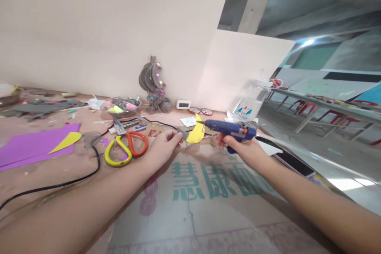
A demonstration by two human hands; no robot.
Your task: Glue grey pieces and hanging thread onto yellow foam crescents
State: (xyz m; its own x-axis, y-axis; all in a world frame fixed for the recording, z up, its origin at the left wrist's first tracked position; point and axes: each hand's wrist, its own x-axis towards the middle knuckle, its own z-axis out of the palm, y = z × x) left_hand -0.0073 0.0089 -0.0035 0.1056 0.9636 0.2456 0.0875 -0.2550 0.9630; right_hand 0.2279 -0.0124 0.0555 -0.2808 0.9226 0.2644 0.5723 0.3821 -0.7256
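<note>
My left hand (pixel 167 143) pinches a grey piece (pixel 183 134) that has a yellow curved cutout (pixel 196 131) on it, shaped like a crescent. My right hand (pixel 238 145) is wrapped round the handle of a blue glue gun (pixel 228 127). The gun's nozzle points left and is close to the yellow cutout; whether it touches I cannot tell. Both hands are above a cardboard sheet (pixel 208 214) with green printed characters. Scissors (pixel 126 149) with one yellow and one red handle lie to the left of my left hand.
Purple sheets (pixel 32 147) with a yellow scrap (pixel 67 141) lie at the left. A black cord (pixel 59 183) crosses the table. Behind stand a grey ornament (pixel 153 83), a white digital timer (pixel 183 104) and a plastic bowl (pixel 120 106). A phone (pixel 285 158) lies at the right.
</note>
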